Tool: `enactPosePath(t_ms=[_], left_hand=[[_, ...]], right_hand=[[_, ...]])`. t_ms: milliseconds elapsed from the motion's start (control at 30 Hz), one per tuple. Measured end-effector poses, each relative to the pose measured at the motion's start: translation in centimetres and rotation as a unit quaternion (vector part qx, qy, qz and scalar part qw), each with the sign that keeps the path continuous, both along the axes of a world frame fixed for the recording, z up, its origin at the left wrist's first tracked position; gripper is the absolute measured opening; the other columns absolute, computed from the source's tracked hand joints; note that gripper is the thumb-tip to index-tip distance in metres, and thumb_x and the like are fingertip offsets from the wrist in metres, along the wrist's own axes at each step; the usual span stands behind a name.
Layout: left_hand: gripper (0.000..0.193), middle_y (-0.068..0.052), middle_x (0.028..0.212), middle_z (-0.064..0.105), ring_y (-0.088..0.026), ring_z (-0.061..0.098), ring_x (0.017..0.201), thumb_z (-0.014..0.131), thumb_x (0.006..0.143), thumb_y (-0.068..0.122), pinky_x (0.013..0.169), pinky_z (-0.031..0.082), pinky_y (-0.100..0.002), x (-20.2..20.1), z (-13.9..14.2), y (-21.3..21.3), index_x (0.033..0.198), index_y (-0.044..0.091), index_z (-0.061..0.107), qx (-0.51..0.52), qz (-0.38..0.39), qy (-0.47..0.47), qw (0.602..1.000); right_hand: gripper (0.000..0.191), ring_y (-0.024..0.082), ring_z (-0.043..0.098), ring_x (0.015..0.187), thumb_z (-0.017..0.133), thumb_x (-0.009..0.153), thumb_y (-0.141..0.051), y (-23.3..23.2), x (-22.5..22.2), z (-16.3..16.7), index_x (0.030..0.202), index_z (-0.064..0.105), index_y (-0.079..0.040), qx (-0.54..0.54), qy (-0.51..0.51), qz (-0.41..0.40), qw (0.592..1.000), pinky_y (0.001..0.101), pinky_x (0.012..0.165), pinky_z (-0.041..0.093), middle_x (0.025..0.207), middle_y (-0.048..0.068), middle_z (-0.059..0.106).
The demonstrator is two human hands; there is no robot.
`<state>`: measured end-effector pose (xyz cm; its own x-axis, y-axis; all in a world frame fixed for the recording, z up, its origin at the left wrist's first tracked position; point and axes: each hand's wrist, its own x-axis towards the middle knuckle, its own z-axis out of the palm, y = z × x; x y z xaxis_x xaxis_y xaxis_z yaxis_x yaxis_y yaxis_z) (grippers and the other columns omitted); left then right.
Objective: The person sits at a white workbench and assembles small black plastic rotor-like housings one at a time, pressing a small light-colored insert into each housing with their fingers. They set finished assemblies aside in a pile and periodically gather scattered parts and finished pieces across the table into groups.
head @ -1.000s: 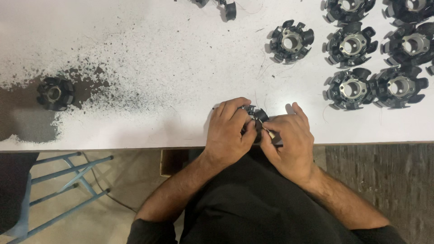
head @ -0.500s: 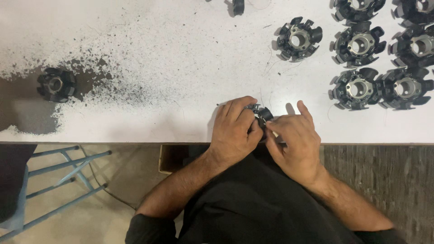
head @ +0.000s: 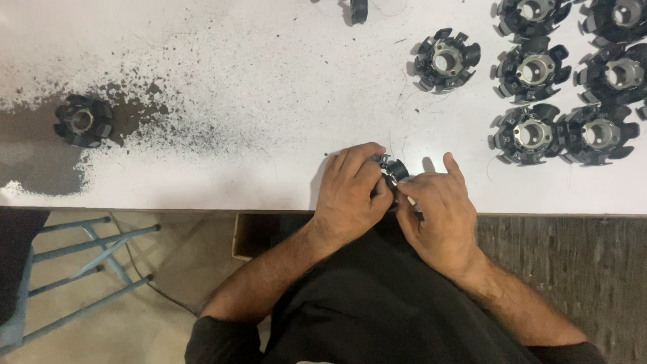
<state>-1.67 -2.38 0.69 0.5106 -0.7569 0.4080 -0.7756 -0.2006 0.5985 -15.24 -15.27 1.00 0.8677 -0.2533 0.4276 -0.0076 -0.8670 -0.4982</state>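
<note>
My left hand [head: 350, 192] and my right hand [head: 438, 209] meet at the near edge of the white table [head: 269, 87]. Between them sits a small black toothed round part [head: 391, 168], mostly hidden by my fingers. My left hand wraps around it from the left. My right hand pinches a thin pale tool [head: 408, 200] against its right side. Both forearms come up from my dark-clothed lap.
Several black toothed round parts with metal centres [head: 532, 67] lie in rows at the table's far right. One more lies alone at the left [head: 83, 120] on a dark, flaked patch. Another dark piece [head: 358, 9] shows at the top edge. A blue metal frame [head: 81, 249] stands on the floor at the left.
My hands stay together on the small part with only slight finger shifts. The view has drifted a little.
</note>
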Motion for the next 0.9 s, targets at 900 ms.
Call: enactPosePath(t_ms=[900], left_hand=[[0.021,-0.01,0.129,0.061,-0.024,0.064,0.115,0.072,0.094,0.01,0.093,0.056,-0.039,2.9,2.8,1.6,0.113,0.002,0.066,0.107,-0.115,-0.078,0.985]], right_hand=[[0.026,0.028,0.068,0.097,0.076,0.085,0.003,-0.2,1.5,-0.6,0.105,0.061,-0.004,0.062,-0.07,-0.038,0.995,0.0613,0.12,0.04,0.1,0.01,0.07]])
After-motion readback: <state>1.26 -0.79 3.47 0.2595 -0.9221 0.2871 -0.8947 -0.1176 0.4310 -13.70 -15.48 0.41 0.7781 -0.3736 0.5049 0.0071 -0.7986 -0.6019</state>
